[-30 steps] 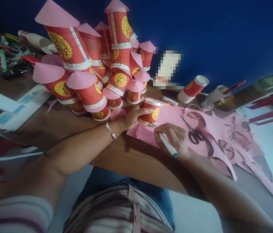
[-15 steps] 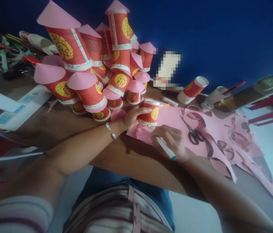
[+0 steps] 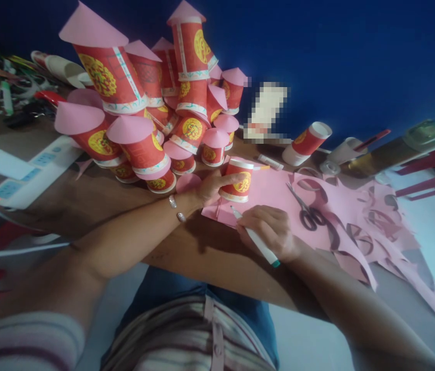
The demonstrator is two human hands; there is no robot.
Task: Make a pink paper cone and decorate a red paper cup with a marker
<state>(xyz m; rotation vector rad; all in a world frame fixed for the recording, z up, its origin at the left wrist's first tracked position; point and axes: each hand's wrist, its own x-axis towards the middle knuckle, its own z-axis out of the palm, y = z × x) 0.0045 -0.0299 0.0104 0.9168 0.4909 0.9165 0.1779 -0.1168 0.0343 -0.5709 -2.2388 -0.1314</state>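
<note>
My left hand (image 3: 211,188) is closed around a red paper cup (image 3: 236,193) with a yellow emblem and white rims, its thumb across the front. The cup stands on pink paper (image 3: 269,188) laid over the wooden table. In my right hand (image 3: 267,229) is a white marker (image 3: 259,242) with a green end, gripped like a pen. Its tip points at the paper just below the cup's base; I cannot tell whether it touches. Dark-handled scissors (image 3: 310,214) lie half open on the paper, right of my right hand.
Several red cups with pink cone tops (image 3: 136,129) are stacked at the left and back. A white power strip (image 3: 28,172) lies at the left. Pink offcuts (image 3: 371,226) spread over the right side. Behind stand a red cup (image 3: 308,141) and a bottle (image 3: 398,147).
The marker tip has shifted left and slightly down, away from the cup's base, with my right hand. The cup has turned or moved slightly left in my left hand.
</note>
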